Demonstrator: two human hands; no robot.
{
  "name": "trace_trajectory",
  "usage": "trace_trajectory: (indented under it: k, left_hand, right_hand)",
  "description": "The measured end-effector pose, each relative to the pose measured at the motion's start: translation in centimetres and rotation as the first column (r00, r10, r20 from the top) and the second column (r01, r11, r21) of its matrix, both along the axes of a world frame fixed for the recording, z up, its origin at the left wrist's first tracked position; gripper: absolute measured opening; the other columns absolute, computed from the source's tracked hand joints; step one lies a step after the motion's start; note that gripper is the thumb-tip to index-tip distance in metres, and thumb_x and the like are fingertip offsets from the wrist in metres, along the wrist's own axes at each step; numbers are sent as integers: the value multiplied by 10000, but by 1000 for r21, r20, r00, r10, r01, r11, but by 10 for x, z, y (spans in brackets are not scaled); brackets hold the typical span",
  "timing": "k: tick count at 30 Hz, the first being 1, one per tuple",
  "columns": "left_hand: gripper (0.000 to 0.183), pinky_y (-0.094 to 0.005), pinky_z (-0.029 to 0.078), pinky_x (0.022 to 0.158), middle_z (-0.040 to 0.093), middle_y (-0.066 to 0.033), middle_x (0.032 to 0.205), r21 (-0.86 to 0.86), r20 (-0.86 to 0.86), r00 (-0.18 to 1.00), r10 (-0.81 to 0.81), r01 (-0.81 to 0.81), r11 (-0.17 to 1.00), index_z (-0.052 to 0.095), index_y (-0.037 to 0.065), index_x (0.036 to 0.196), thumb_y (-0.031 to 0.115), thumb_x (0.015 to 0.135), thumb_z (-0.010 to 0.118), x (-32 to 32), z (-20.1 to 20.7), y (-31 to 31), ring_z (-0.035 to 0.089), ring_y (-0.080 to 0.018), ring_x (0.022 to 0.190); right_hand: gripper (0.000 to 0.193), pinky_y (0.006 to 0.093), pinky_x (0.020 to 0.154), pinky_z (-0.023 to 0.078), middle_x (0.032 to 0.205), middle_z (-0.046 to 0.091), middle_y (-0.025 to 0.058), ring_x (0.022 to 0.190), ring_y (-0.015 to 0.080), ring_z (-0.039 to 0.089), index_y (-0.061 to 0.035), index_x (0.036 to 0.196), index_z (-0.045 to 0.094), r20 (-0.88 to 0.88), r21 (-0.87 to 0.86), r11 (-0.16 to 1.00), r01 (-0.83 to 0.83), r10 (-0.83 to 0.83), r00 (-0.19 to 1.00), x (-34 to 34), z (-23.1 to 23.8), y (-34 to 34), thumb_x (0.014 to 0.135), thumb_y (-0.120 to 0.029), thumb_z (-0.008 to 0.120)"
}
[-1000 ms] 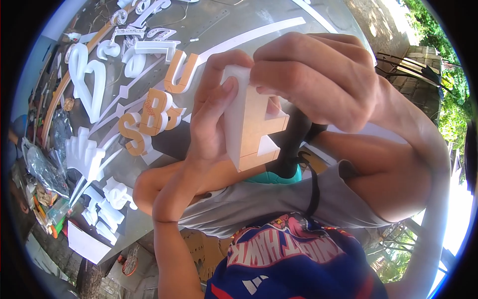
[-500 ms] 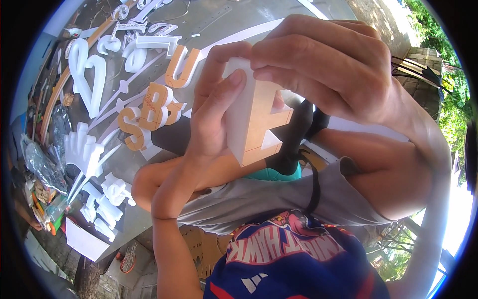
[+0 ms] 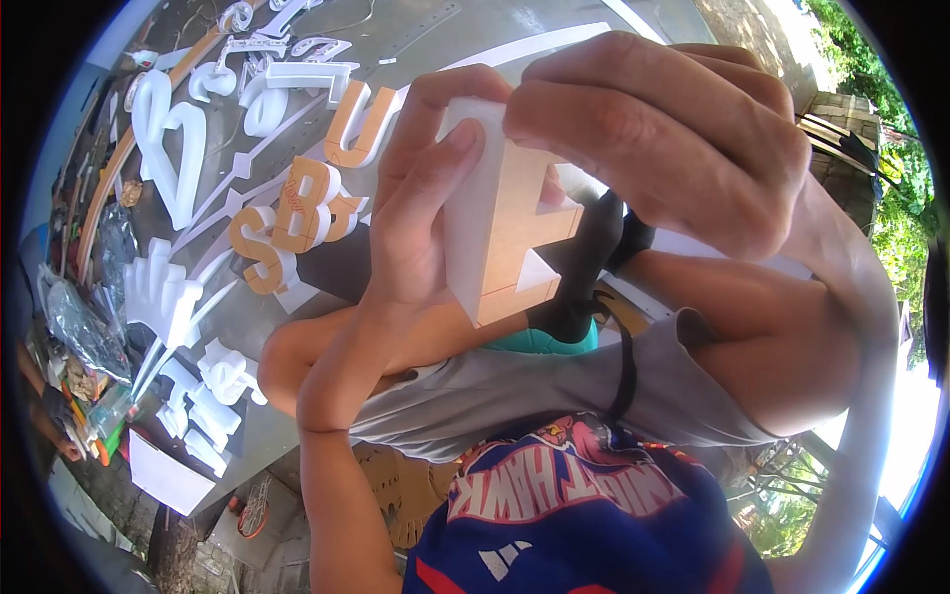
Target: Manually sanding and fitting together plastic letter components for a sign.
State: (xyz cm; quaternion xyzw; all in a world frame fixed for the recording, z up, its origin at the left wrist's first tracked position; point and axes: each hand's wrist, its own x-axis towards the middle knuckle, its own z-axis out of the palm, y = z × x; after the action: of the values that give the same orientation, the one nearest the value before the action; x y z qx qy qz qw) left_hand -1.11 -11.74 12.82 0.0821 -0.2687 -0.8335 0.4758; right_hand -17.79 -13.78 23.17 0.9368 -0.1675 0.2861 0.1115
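A block letter (image 3: 515,238) with a brown face and white sides is in my left hand (image 3: 421,178). That hand is closed round it, thumb flat on the white side and a finger bent over the top. My right hand (image 3: 673,139) is curled at the letter's upper end, its bent fingertips at the top edge of the brown face. The right fingers are closed together, and whatever they pinch is hidden behind them. The letter stands tilted above my crossed legs.
Several brown-faced letters (image 3: 308,206) lie on the grey table (image 3: 416,59) beyond my left hand. White letters, a white heart-shaped outline (image 3: 183,148) and a white hand-shaped cutout (image 3: 158,297) lie farther left. Another person's hand (image 3: 61,436) shows at the left edge, by tools and clear plastic.
My right hand has shifted slightly right, its knuckles lower. My left thumb sits a little higher in view, and the block letter has moved slightly left. The other person's hand and arm show more.
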Motion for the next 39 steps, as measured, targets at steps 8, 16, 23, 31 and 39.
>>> trace_trajectory:
  k: [8, 16, 23, 31, 39]
  left_hand:
    - [326, -330, 538, 718, 612, -142, 989, 95, -47, 999, 4, 0, 996, 420, 39, 1235, 179, 944, 463, -1, 0, 3, 646, -212, 829]
    - [301, -331, 540, 710, 615, -155, 990, 107, -141, 987, -72, 88, 990, 406, 71, 1224, 217, 966, 455, -1, -3, -5, 644, -219, 815]
    - [256, -326, 552, 702, 621, -143, 997, 103, -114, 991, -70, 82, 991, 411, 105, 1194, 243, 981, 449, 4, -10, -17, 647, -222, 817]
    - [278, -284, 538, 706, 599, -80, 998, 9, 63, 998, 27, -27, 1000, 436, 83, 1196, 253, 978, 467, 10, -17, -29, 633, -156, 848]
    - [326, -212, 445, 458, 579, -52, 971, 34, 274, 934, 228, -246, 969, 444, 94, 1225, 304, 1024, 295, 6, -5, -28, 595, -96, 671]
  right_hand:
    - [334, 266, 434, 479, 679, 574, 84, 514, 163, 587, 18, 843, 622, -15, -131, 983, 125, -128, 992, 6, -9, 2, 548, -136, 643]
    - [132, 231, 569, 509, 791, 593, 67, 818, 176, 618, -13, 693, 601, 35, -396, 909, 134, -131, 991, -1, -31, -19, 573, -51, 641]
    - [205, 269, 535, 446, 897, 543, 93, 772, 228, 552, -8, 639, 529, 184, -329, 932, 151, -93, 979, 4, -33, -12, 489, -138, 581]
    - [228, 279, 569, 447, 879, 513, 101, 785, 234, 538, -7, 676, 546, 41, -201, 968, 153, -147, 988, 3, -21, -5, 519, -167, 587]
    - [217, 276, 582, 458, 877, 509, 105, 797, 237, 542, -7, 711, 564, 19, -249, 962, 116, -115, 993, -4, -34, -13, 541, -134, 608]
